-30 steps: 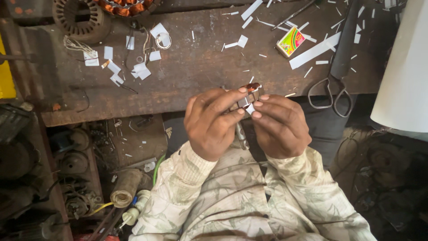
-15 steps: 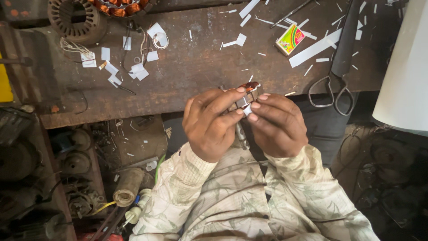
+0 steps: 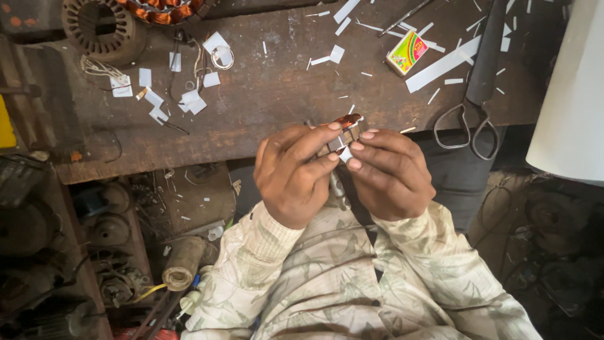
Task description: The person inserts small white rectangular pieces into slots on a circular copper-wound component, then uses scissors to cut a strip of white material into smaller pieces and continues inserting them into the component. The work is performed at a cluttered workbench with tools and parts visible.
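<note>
At mid-frame, just below the bench (image 3: 264,107) edge, your left hand (image 3: 296,179) and right hand (image 3: 390,176) pinch a small copper-wound part (image 3: 345,129) between fingertips, steadying it from both sides. Scissors (image 3: 469,119) lie at the upper right, within reach.

Left hand (image 3: 296,173) meets right hand (image 3: 390,173) (fingertips pinched).

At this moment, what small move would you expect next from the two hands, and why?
Probably pressing the white paper slip further into the small copper-wound part. The left hand and right hand pinch that part between fingertips above the workbench, and the slip still sticks out at its lower edge.
</note>
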